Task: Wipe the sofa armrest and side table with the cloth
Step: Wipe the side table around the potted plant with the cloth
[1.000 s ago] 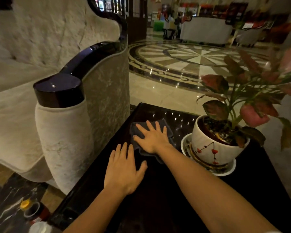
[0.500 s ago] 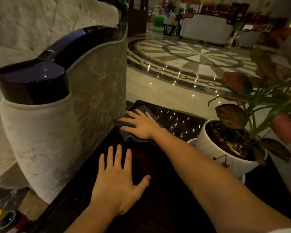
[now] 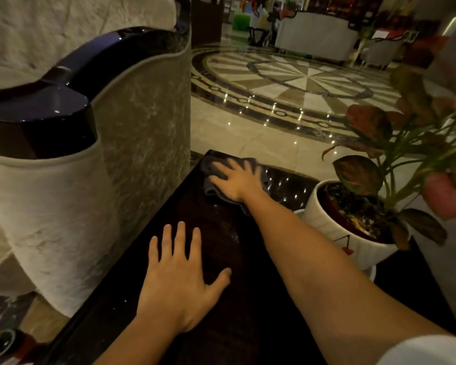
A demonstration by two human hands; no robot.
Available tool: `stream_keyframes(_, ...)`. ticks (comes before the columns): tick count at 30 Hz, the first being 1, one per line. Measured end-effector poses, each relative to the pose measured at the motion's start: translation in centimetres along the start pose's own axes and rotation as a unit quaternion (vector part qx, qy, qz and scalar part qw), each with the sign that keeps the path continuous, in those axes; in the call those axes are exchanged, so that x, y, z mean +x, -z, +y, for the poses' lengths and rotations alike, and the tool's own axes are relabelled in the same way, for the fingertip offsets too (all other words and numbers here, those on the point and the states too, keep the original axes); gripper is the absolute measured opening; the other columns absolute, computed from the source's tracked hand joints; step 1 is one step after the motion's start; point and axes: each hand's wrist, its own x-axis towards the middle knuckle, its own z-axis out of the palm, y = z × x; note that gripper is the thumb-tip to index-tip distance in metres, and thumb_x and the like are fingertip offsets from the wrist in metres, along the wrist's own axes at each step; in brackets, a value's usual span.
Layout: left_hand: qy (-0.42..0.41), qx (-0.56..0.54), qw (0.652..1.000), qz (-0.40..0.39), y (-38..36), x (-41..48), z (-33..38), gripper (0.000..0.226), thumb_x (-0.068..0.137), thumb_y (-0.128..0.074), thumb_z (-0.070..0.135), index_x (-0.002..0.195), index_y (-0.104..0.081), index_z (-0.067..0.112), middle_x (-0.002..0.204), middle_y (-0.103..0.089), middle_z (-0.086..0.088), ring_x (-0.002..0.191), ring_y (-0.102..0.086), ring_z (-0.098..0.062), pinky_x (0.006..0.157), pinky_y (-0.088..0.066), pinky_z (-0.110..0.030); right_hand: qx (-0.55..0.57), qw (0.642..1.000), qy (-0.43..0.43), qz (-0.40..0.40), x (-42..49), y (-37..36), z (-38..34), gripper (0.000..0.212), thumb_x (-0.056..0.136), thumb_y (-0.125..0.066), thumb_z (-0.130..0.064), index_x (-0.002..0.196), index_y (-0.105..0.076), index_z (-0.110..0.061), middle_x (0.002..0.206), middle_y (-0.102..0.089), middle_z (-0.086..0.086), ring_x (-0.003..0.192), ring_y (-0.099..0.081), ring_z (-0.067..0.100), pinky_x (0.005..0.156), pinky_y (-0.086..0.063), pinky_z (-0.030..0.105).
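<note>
Nearest the camera, at about 6 o'clock, the left hand (image 3: 179,280) lies palm down on the side table (image 3: 248,335). Its fingers are straight and slightly spread, the thumb is angled out toward 2 o'clock, and it holds nothing. The table top is dark, glossy wood that carries small points of reflected light.

At 9 o'clock, just beside the table's left edge, stands the sofa armrest (image 3: 37,119). It has a polished near-black cap with a curved rail running back, above pale crushed-velvet upholstery (image 3: 63,212).

At 3 o'clock a white ceramic pot (image 3: 334,225) sits on a white saucer (image 3: 371,272) on the table. A thin dark line drawing with a small red mark (image 3: 348,248) shows on its side, and red-green leaves (image 3: 361,175) rise from it.

At 12 o'clock, on the table's far left corner, the dark grey cloth (image 3: 211,165) lies bunched and flat. The right hand (image 3: 237,181) presses on it at the end of an outstretched bare arm, palm down and fingers spread wide; the fingertips are blurred.

Beyond lies a marble floor with a round starburst medallion (image 3: 300,83).
</note>
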Motion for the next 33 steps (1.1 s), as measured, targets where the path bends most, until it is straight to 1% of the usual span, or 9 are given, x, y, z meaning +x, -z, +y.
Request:
stream_keyframes(3, 0.001, 0.003, 1.0, -0.003, -0.1, -0.1, 0.3, 0.108, 0.068, 0.01, 0.089, 0.154, 0.011, 0.025, 0.164, 0.014, -0.009, 0.149, 0.02, -0.03, 0.121, 0.009, -0.05, 0.052, 0.942, -0.331, 0.019, -0.2, 1.3, 2.5, 0.086, 0.086, -0.019, -0.081, 0.159, -0.005, -0.037, 0.168, 0.007, 0.016, 0.142, 0.013, 0.063, 0.102, 0.011, 0.082)
stream_keyframes(5, 0.003, 0.003, 1.0, -0.002, 0.0, 0.2, 0.0, 0.109, 0.066, 0.01, 0.09, 0.154, 0.011, 0.026, 0.164, 0.014, -0.008, 0.149, 0.02, -0.029, 0.121, 0.009, -0.05, 0.092, 0.916, -0.39, 0.015, -0.6, 1.7, 0.9, 0.088, 0.087, -0.021, -0.079, 0.159, 0.001, -0.034, 0.165, 0.015, 0.022, 0.136, 0.019, 0.07, 0.098, 0.01, 0.087)
stream_keyframes(7, 0.015, -0.001, 1.0, -0.008, 0.2, 0.8, -0.1, 0.111, 0.065, 0.009, 0.09, 0.155, 0.01, 0.026, 0.165, 0.013, -0.008, 0.149, 0.019, -0.03, 0.121, 0.009, -0.05, 0.086, 0.935, -0.344, 0.005, -1.6, 0.9, -2.6, 0.087, 0.085, -0.02, -0.08, 0.158, 0.002, -0.037, 0.165, 0.017, 0.022, 0.133, 0.023, 0.072, 0.093, 0.013, 0.088)
stream_keyframes(10, 0.0, 0.005, 1.0, -0.009, 0.6, 0.4, 0.2, 0.11, 0.069, 0.006, 0.088, 0.156, 0.003, 0.022, 0.165, 0.008, -0.01, 0.15, 0.014, -0.03, 0.122, 0.005, -0.051, 0.024, 0.99, -0.136, -0.012, -5.4, -2.1, -7.0, 0.089, 0.076, -0.013, -0.086, 0.156, -0.001, -0.047, 0.167, 0.013, 0.013, 0.135, 0.022, 0.069, 0.089, 0.02, 0.087)
stream_keyframes(12, 0.003, 0.002, 1.0, -0.005, 0.8, -0.1, 0.3, 0.109, 0.072, -0.001, 0.087, 0.156, -0.004, 0.017, 0.166, 0.003, -0.012, 0.151, 0.011, -0.03, 0.122, 0.003, -0.05, 0.007, 1.0, -0.01, -0.022, -7.6, -2.5, -6.7, 0.084, 0.076, -0.015, -0.089, 0.153, -0.003, -0.054, 0.168, 0.01, 0.004, 0.141, 0.021, 0.062, 0.093, 0.021, 0.083)
stream_keyframes(14, 0.007, -0.005, 1.0, -0.004, 0.8, -0.3, 0.3, 0.11, 0.073, -0.007, 0.086, 0.156, -0.008, 0.013, 0.166, -0.001, -0.011, 0.151, 0.008, -0.03, 0.122, 0.002, -0.048, 0.018, 0.999, -0.026, -0.028, -8.3, -1.5, -4.6, 0.08, 0.081, -0.02, -0.087, 0.152, -0.004, -0.056, 0.169, 0.009, 0.0, 0.143, 0.021, 0.059, 0.097, 0.02, 0.082)
stream_keyframes(18, 0.008, -0.057, 0.998, 0.015, 1.2, -0.4, 0.3, 0.095, 0.082, -0.007, 0.074, 0.155, -0.012, 0.012, 0.165, -0.011, -0.009, 0.152, -0.001, -0.028, 0.123, -0.003, -0.046, 0.059, 0.961, -0.27, -0.007, -9.9, 0.0, -3.9, 0.085, 0.084, -0.02, -0.083, 0.156, 0.001, -0.045, 0.167, 0.014, 0.014, 0.135, 0.025, 0.068, 0.084, 0.024, 0.086)
stream_keyframes(25, 0.024, -0.177, 0.982, 0.07, 1.9, -0.4, -0.1, 0.073, 0.097, -0.018, 0.057, 0.152, -0.024, 0.009, 0.158, -0.032, -0.013, 0.149, -0.018, -0.027, 0.123, -0.011, -0.045, 0.017, 0.991, -0.129, -0.02, -17.3, -2.0, -5.7, 0.08, 0.084, -0.022, -0.083, 0.153, 0.003, -0.052, 0.168, 0.014, 0.009, 0.138, 0.024, 0.064, 0.094, 0.021, 0.083)
stream_keyframes(33, 0.003, -0.091, 0.996, 0.008, 1.7, -1.2, 0.1, 0.064, 0.096, -0.023, 0.057, 0.149, -0.033, 0.021, 0.161, -0.023, -0.015, 0.15, -0.01, -0.034, 0.122, -0.007, -0.05, 0.032, 0.999, -0.015, -0.017, -32.0, -2.9, -2.3, 0.074, 0.08, -0.015, -0.088, 0.147, 0.005, -0.063, 0.169, 0.012, -0.001, 0.144, 0.023, 0.055, 0.106, 0.02, 0.074)
